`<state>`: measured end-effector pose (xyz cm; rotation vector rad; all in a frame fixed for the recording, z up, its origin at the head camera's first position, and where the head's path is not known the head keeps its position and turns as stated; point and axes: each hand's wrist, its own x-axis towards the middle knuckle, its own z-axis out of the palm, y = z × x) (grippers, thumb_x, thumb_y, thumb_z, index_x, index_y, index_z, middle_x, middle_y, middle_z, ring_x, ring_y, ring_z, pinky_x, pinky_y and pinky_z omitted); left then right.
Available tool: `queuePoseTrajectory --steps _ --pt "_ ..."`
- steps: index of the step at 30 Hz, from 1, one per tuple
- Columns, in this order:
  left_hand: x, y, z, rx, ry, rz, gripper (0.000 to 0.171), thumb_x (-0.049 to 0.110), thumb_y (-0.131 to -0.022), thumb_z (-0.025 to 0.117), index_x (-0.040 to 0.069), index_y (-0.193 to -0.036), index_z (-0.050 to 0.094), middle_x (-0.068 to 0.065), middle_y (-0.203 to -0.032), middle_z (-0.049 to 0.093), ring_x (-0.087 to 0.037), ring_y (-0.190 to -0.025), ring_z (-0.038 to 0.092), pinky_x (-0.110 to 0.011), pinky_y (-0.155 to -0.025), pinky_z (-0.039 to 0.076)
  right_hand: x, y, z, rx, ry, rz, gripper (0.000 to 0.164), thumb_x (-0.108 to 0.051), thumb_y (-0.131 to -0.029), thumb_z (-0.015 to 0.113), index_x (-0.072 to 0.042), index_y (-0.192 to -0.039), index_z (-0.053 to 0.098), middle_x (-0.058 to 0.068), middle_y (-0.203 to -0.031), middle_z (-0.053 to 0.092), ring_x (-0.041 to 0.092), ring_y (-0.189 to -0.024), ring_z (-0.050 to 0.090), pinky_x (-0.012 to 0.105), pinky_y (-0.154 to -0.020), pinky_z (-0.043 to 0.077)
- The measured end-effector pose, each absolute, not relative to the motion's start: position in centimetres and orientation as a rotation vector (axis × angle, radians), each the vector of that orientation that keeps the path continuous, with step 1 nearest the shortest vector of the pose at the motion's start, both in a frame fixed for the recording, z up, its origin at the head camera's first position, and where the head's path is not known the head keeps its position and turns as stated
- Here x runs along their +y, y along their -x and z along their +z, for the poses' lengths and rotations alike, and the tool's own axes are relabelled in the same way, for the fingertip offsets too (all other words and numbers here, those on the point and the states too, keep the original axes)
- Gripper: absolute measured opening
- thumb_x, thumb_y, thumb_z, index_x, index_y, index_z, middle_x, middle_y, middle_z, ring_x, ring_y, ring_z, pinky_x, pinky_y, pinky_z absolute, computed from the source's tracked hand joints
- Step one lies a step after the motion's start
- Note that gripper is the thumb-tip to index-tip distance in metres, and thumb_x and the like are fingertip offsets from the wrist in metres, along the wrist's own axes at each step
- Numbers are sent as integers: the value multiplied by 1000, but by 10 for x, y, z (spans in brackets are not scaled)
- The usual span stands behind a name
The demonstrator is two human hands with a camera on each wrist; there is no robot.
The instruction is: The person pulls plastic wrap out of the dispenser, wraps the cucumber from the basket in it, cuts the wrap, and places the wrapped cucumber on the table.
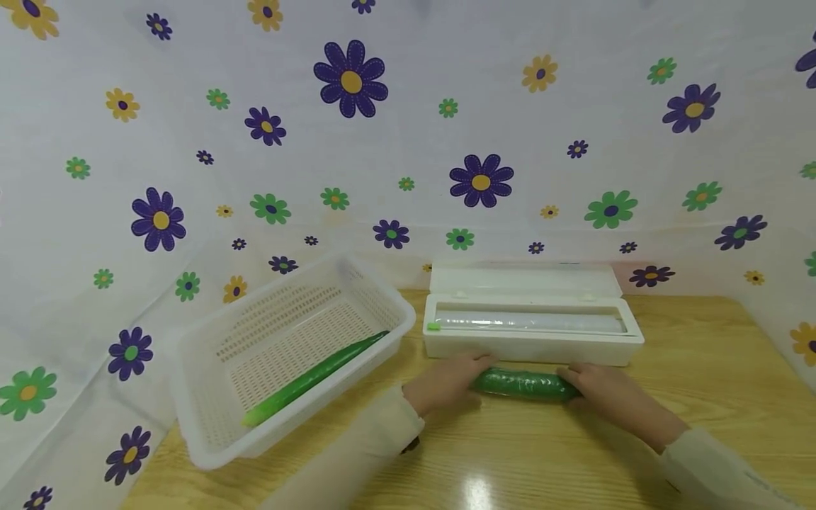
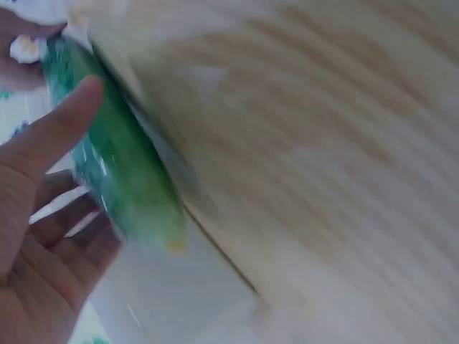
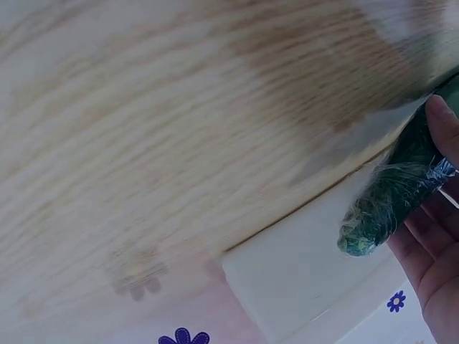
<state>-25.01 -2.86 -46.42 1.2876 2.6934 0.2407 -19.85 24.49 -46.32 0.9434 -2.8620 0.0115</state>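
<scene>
A green cucumber [image 1: 525, 384] covered in clear plastic film lies crosswise between both hands, just in front of the white film dispenser [image 1: 534, 347]. My left hand [image 1: 450, 382] grips its left end, thumb on the near side and fingers beneath in the left wrist view. On the other end, my right hand [image 1: 605, 397] has its thumb and fingers round the cucumber. Crinkled film bunches at the tip of the wrapped cucumber [image 3: 387, 201] in the right wrist view. The dispenser's lid [image 1: 525, 280] is raised, showing a roll of film [image 1: 529, 322] inside.
A white perforated basket [image 1: 210, 453] stands on the left of the wooden table [image 1: 714, 354], with a second, unwrapped-looking cucumber [image 1: 319, 372] along its near side. A green slider [image 1: 433, 326] sits at the dispenser's left. Behind hangs a flower-patterned cloth [image 1: 408, 142].
</scene>
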Motion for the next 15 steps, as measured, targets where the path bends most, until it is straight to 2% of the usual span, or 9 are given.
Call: queuePoseTrajectory --steps 2,5,7,9,15 --pt "-40 252 -463 2726 -1241 243 59 20 -81 73 12 -135 49 -4 -135 53 -17 -123 52 -28 -103 43 245 197 -464 -2855 -939 14 48 -23 -68 80 0 -107 64 11 -97 67 22 -84 65 33 -72 55" --pt "-53 255 -462 2779 -1208 283 36 7 -82 69 11 -117 63 -1 -113 65 -13 -104 60 -25 -90 50 247 195 -464 -2841 -922 16 49 -23 -67 81 0 -108 64 12 -99 67 24 -87 66 34 -73 56" --pt "-58 258 -463 2793 -1210 332 24 2 -82 66 11 -104 68 1 -98 69 -10 -90 60 -23 -80 51 247 195 -463 -2834 -924 16 49 -22 -67 81 0 -108 64 13 -100 67 25 -87 66 34 -73 56" --pt "-61 260 -464 2779 -1216 377 20 1 -82 65 10 -99 70 2 -92 69 -8 -84 59 -21 -76 50 247 195 -463 -2824 -931 10 49 -23 -67 81 0 -108 65 12 -99 67 24 -87 66 34 -72 56" --pt "-69 264 -460 2735 -1252 346 21 5 -87 61 12 -104 72 2 -104 70 -10 -100 63 -23 -91 49 245 198 -463 -2767 -971 -19 47 -24 -66 80 -2 -105 66 8 -92 65 19 -81 64 30 -69 55"
